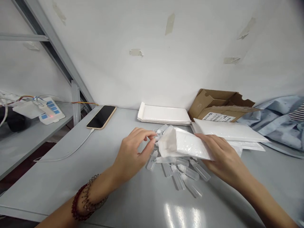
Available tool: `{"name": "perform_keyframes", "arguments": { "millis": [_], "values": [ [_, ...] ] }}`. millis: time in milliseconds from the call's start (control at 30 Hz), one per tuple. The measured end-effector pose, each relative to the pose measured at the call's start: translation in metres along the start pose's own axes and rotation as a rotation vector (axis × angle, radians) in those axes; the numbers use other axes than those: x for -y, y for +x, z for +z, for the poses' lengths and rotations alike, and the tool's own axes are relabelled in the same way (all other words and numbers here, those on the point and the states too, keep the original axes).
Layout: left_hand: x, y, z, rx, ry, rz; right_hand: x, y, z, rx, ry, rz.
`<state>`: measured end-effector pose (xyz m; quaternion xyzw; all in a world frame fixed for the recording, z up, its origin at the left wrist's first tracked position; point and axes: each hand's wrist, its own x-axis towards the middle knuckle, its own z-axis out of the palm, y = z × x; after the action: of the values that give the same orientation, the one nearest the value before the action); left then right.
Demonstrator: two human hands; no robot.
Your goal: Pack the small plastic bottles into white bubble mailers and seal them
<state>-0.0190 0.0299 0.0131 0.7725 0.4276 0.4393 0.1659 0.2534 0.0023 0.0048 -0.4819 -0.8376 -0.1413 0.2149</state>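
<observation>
My right hand (218, 153) grips a white padded bubble mailer (193, 144) by its right end. The mailer's mouth faces left, with its flap folded back, above a loose pile of small clear plastic dropper bottles (188, 172). Thumb and fingers of my left hand (135, 150) curl together in a pinch at the pile's left edge, just left of the mailer's mouth. Bottles lie right at those fingertips, but whether one is between them I cannot make out. Part of the pile is hidden under the mailer.
A flat stack of white mailers (163, 114) lies by the wall, with more mailers (247, 133) at right. Behind them stand an open cardboard box (220, 106) and bluish cloth (280, 120). A charging phone (102, 117) lies left; a power strip (52, 110) is beyond.
</observation>
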Motion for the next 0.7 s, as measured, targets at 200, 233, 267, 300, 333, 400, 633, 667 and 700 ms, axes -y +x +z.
{"name": "perform_keyframes", "arguments": {
  "millis": [200,233,267,300,333,400,633,667,700],
  "values": [
    [0.012,-0.003,-0.009,0.561,0.054,-0.356,-0.009,-0.002,0.0,-0.065,-0.06,0.152],
    [0.013,-0.004,-0.008,0.623,0.04,-0.366,-0.009,-0.003,0.0,-0.075,-0.063,0.169],
    [0.013,-0.005,-0.007,0.664,0.029,-0.379,-0.01,-0.003,0.001,-0.08,-0.064,0.181],
    [0.013,-0.007,-0.005,0.694,0.023,-0.395,-0.01,-0.004,0.001,-0.084,-0.063,0.19],
    [0.011,-0.007,-0.003,0.711,0.021,-0.412,-0.009,-0.004,0.001,-0.083,-0.06,0.196],
    [0.007,-0.008,0.0,0.721,0.032,-0.435,-0.008,-0.004,0.002,-0.07,-0.048,0.191],
    [0.001,-0.01,0.007,0.701,0.027,-0.38,-0.005,-0.002,0.007,-0.011,-0.007,0.164],
    [0.001,-0.01,0.007,0.706,0.033,-0.373,-0.005,-0.002,0.008,-0.007,-0.004,0.162],
    [0.002,-0.01,0.008,0.709,0.036,-0.368,-0.005,-0.002,0.008,-0.004,-0.001,0.162]
  ]
}}
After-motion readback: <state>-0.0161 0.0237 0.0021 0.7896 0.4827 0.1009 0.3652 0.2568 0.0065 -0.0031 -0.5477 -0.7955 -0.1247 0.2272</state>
